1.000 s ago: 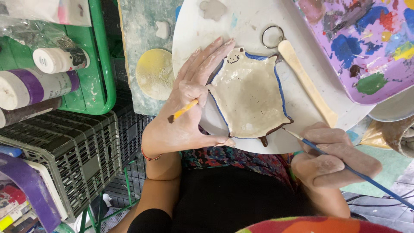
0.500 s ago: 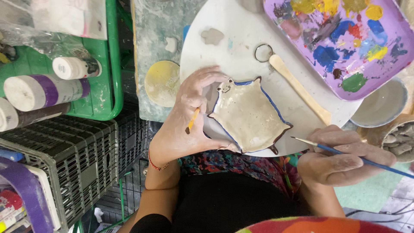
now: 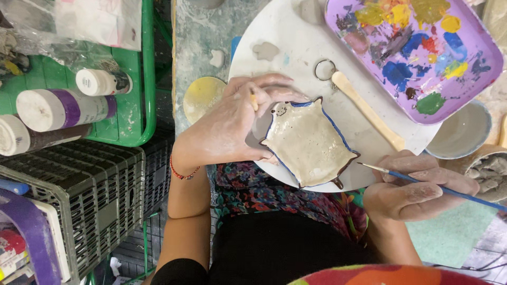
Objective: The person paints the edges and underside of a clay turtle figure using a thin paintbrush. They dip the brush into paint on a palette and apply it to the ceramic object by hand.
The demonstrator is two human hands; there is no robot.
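A cream animal-shaped clay dish with a blue-painted rim lies on a round white board. My left hand grips the dish's left edge and also holds a small yellow brush between its fingers. My right hand is at the board's lower right edge, holding a thin blue-handled paintbrush whose tip points at the dish's right corner, a short way off it.
A purple palette tray with paint blobs sits at the upper right. A wooden modelling tool and a metal ring lie on the board. Paint bottles sit in a green tray on the left, above grey crates. Bowls stand on the right.
My left hand has closed further around the dish's left edge and the dish has turned slightly. The view has shifted down and left. My right hand keeps the blue brush beside the dish.
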